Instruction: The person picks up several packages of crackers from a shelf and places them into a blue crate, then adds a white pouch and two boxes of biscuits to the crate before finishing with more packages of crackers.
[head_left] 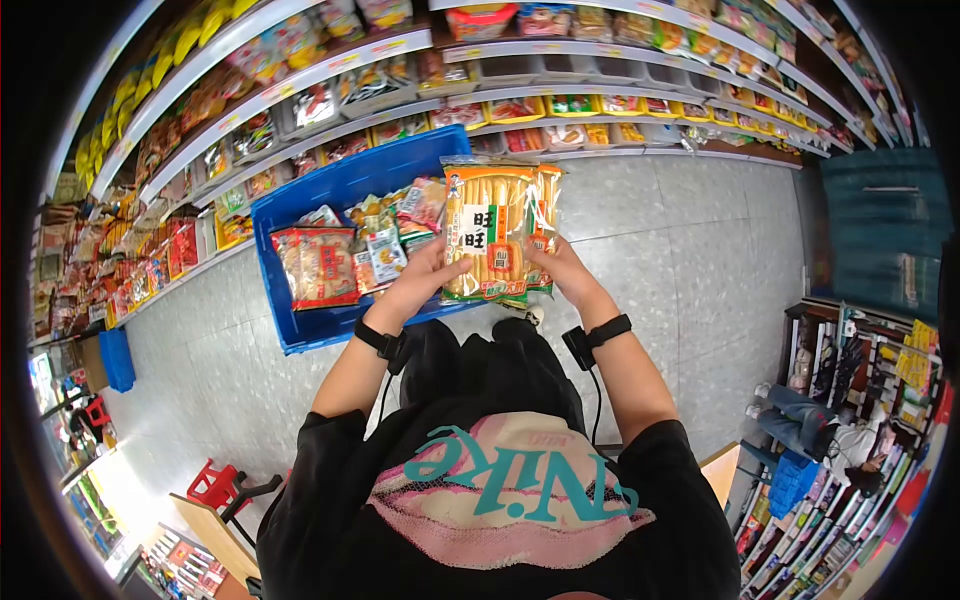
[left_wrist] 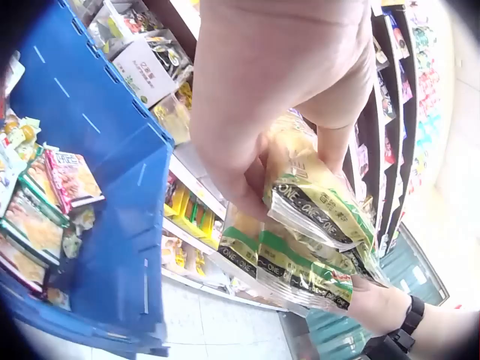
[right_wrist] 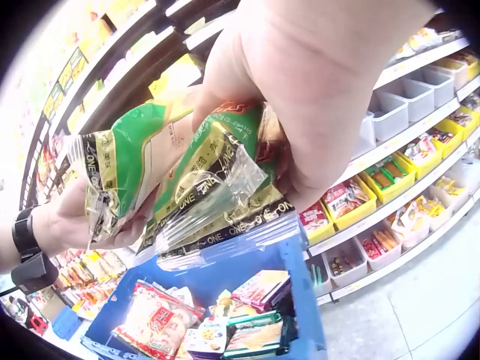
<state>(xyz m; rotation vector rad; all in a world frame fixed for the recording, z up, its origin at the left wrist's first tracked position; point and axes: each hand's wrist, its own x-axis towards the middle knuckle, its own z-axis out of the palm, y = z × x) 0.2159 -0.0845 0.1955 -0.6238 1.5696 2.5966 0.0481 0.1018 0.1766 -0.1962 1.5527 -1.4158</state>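
In the head view, both hands hold a small stack of clear-fronted rice cracker bags [head_left: 490, 225] with green and orange print, upright in front of the body. The left hand [head_left: 425, 278] grips the stack's left side, thumb on the front bag. On the opposite side, the right hand [head_left: 563, 270] grips the edge, where another bag shows from behind. The wrist views show the crimped black-and-gold bag ends [left_wrist: 311, 214] close up. Left of the stack, a blue crate [head_left: 300, 190] holds a red-and-clear snack bag [head_left: 318, 268] and several smaller packets [head_left: 385, 255].
Shelves [head_left: 560, 48] of packaged snacks and bins curve around the front and left. Grey tile floor [head_left: 700, 240] extends to the right. A red stool [head_left: 212, 485] stands behind at left, and a person in jeans [head_left: 800, 415] is near the racks at right.
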